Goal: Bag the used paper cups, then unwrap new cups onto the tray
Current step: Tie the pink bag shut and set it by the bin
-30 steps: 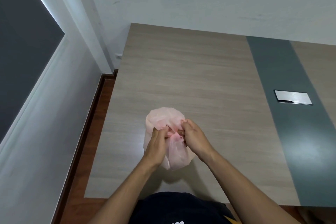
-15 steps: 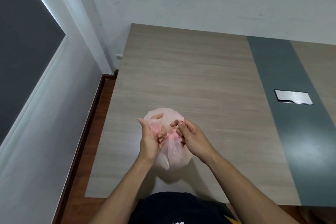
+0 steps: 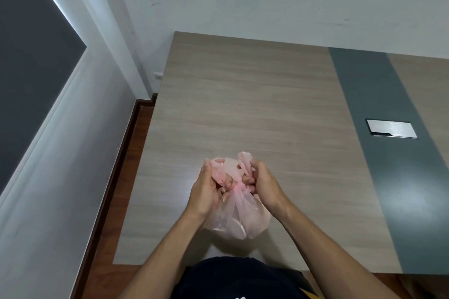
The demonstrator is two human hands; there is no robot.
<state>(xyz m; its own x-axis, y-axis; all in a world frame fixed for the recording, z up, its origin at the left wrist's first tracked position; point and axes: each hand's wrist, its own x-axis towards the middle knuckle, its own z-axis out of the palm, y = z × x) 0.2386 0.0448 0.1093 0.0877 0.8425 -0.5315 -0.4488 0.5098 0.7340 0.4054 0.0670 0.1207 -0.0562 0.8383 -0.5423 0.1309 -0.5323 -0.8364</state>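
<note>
Bunching the pink bag [image 3: 239,221] neck, both hands' fingers [image 3: 248,179] curl tightly around its handles.

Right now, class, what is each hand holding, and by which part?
Both hands hold the pink plastic bag: the left hand and the right hand each pinch a handle loop at its gathered top.

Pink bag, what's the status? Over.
Left hand, right hand: both pinching the twisted handles. Bag bulging, over table near edge. Nothing in the way.
</note>
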